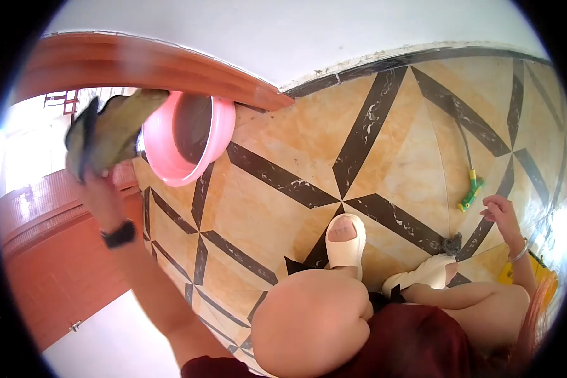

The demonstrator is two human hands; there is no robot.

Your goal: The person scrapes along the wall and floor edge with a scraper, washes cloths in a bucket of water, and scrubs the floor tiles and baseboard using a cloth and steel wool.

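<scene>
My left hand, with a black band on its wrist, is raised at the left. It is closed on a tan and black shoe, blurred and tilted, whose far end overlaps the rim of a pink basin. Dark, murky liquid fills the basin. At the right, my right hand, with a bracelet on its wrist, hovers over the floor with loosely bent fingers and nothing visible in them. Near it lies a green and yellow tool.
A reddish wooden door frame runs beside the basin, with a reddish door panel at lower left. A grey scrubber lies by my slippered feet on the tiled floor. Something yellow is at the right.
</scene>
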